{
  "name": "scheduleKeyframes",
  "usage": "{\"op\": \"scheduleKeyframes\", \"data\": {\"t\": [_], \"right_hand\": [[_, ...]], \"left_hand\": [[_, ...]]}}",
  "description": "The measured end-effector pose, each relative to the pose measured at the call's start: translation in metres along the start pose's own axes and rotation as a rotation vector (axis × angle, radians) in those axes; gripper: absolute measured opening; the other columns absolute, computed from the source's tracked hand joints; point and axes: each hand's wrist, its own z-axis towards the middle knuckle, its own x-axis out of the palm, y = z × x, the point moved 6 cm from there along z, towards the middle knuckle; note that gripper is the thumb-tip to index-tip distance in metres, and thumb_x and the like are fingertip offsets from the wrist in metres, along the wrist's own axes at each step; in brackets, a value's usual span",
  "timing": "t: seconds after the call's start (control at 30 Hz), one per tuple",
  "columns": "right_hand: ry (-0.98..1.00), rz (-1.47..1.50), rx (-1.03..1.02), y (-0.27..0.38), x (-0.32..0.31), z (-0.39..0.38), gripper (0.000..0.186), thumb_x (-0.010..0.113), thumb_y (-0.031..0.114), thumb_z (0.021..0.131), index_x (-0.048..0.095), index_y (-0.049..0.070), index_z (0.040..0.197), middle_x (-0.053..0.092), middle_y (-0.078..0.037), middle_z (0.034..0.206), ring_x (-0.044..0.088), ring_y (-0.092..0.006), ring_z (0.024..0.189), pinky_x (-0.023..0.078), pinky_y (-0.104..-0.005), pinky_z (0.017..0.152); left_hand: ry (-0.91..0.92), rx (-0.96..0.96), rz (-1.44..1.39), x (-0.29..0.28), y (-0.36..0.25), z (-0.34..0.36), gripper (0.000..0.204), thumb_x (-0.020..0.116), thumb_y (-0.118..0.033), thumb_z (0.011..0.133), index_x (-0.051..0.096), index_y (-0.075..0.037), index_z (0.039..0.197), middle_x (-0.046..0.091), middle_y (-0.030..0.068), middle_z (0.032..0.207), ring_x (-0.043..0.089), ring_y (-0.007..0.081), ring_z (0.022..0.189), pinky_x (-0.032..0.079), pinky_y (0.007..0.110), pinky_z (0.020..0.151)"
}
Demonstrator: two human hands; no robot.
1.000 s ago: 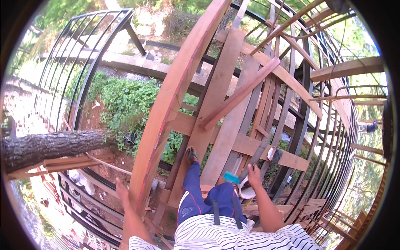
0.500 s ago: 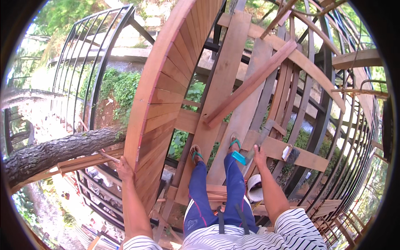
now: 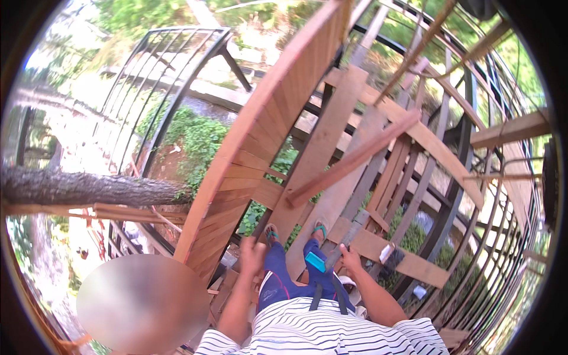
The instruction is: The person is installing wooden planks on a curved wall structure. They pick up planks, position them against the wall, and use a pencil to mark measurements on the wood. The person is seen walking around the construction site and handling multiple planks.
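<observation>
My left hand (image 3: 252, 254) is in the air beside my left leg with its fingers curled; I see nothing in them. It is apart from the curved wooden panel (image 3: 241, 155) of narrow boards to its left. My right hand (image 3: 350, 258) is closed on a grey, flat, blade-like strip (image 3: 357, 226) in front of my right leg. A turquoise block-shaped piece (image 3: 315, 261) shows just left of that hand; whether it belongs to the strip I cannot tell. A reddish wooden beam (image 3: 355, 158) lies slantwise across the planks ahead of my feet.
I stand on loose planks (image 3: 331, 127) over dark metal beams, with open gaps and greenery below. Tree trunk (image 3: 94, 186) at left, black metal railing (image 3: 177, 89) beyond it. White bucket (image 3: 349, 287) by my right leg. A blurred patch (image 3: 142, 305) hides the lower left.
My left hand has let go of the curved panel's edge and moved right, beside my leg. My right hand has come lower and closer to my body with the grey strip. The view has shifted.
</observation>
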Motion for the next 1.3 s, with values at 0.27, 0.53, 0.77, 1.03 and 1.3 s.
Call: {"op": "scheduleKeyframes", "data": {"t": [0.27,0.53,0.77,1.03,1.3], "right_hand": [[0.167,0.287,-0.018,0.052,0.059,-0.026,0.036,0.056,0.043,0.098,0.060,0.007,0.100,0.057,-0.002,0.069,0.045,-0.0096,0.049,0.030,-0.0277,0.040],[0.212,0.475,-0.212,0.043,0.104,-0.093,0.045,0.059,0.048,0.094,0.063,0.007,0.075,0.050,0.000,0.055,0.044,-0.0125,0.047,0.031,-0.0327,0.043],[-0.786,0.721,-0.272,-0.090,0.061,-0.124,0.045,0.056,0.046,0.090,0.067,0.005,0.077,0.070,-0.009,0.070,0.069,-0.0243,0.067,0.053,-0.0389,0.065],[-1.247,0.812,0.320,-0.301,0.285,-0.211,0.052,0.060,0.048,0.089,0.062,0.001,0.113,0.065,-0.026,0.105,0.063,-0.0413,0.095,0.049,-0.0498,0.082],[-0.826,0.639,0.560,-0.295,0.480,-0.208,0.038,0.058,0.039,0.089,0.068,0.006,0.104,0.067,-0.022,0.104,0.066,-0.0379,0.095,0.052,-0.0492,0.080]], "left_hand": [[0.169,0.628,0.528,0.051,-0.184,-0.122,0.075,0.074,-0.047,0.080,0.048,-0.006,0.137,0.042,0.0162,0.148,0.029,0.0338,0.143,0.009,0.056,0.118],[0.736,0.856,0.804,0.033,-0.201,-0.087,0.071,0.075,-0.047,0.078,0.052,-0.002,0.128,0.066,0.0161,0.087,0.063,0.0305,0.076,0.048,0.046,0.078],[1.163,0.966,0.982,0.063,-0.179,-0.008,0.065,0.074,-0.038,0.079,0.054,0.004,0.125,0.056,0.0086,0.054,0.051,0.0144,0.047,0.037,0.034,0.044],[1.339,1.022,1.210,0.126,-0.178,0.051,0.032,0.071,-0.034,0.083,0.070,-0.002,0.086,0.059,0.0053,0.060,0.053,0.0125,0.054,0.041,0.032,0.048],[1.681,1.379,1.284,0.229,-0.144,-0.097,0.012,0.070,-0.016,0.082,0.074,-0.015,0.094,0.070,0.0131,0.082,0.069,0.0257,0.070,0.054,0.037,0.061]]}}
